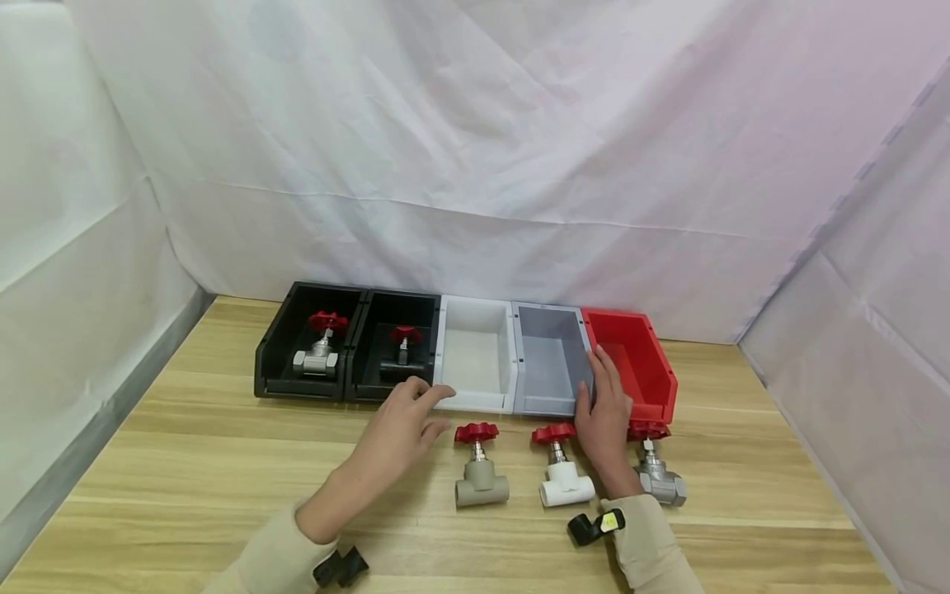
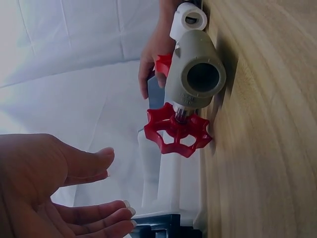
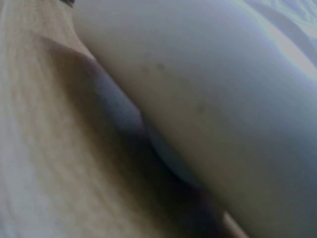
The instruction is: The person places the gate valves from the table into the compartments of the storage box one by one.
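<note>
My left hand (image 1: 404, 421) hovers at the front of the white bin (image 1: 475, 403), fingers loosely bent and holding nothing. In the left wrist view, its thumb and fingers are spread apart. My right hand (image 1: 604, 417) rests at the adjoining walls of the grey bin (image 1: 552, 404) and the red bin (image 1: 653, 412), fingers fairly straight. In front stand a beige valve with a red handwheel (image 1: 481, 483) and a white valve (image 1: 567, 483). A metal valve (image 1: 660, 478) is partly hidden behind my right wrist. The right wrist view shows a blurred pale rounded surface.
Left of the white bin are two black bins. The outer one (image 1: 300, 386) holds a metal valve (image 1: 317, 360); the inner one (image 1: 364, 392) holds a black valve (image 1: 403, 367). White cloth (image 1: 475, 165) hangs behind the wooden table (image 1: 185, 462).
</note>
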Motion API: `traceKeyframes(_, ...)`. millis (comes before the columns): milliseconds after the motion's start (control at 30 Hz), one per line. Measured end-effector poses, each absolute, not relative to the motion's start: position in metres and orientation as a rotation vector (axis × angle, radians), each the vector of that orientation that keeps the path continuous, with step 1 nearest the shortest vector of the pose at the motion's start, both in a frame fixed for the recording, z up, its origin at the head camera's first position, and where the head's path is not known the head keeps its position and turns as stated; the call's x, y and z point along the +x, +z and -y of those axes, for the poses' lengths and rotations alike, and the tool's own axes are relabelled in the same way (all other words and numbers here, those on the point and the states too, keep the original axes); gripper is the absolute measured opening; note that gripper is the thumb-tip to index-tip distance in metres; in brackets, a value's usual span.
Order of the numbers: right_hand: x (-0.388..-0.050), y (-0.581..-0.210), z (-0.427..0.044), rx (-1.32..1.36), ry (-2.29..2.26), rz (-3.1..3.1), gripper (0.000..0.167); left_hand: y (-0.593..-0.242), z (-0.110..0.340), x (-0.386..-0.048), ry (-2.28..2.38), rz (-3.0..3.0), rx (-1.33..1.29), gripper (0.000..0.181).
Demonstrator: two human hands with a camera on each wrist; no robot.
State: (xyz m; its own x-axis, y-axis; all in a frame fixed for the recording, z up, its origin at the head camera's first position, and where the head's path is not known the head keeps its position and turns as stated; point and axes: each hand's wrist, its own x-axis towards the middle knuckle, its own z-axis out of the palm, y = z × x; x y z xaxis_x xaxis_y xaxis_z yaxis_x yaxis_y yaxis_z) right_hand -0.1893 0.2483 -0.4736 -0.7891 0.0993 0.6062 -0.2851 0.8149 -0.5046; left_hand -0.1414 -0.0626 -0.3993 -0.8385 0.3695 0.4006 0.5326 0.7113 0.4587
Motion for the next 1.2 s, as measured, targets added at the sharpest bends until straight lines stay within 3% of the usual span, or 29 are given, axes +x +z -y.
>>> traceKeyframes(1200,-0.190,-0.473,-0.249,0.138,0.801,2.355,0.061,-0.408,0.038,-0.120,-0.808,2.754,-0.881,0.038)
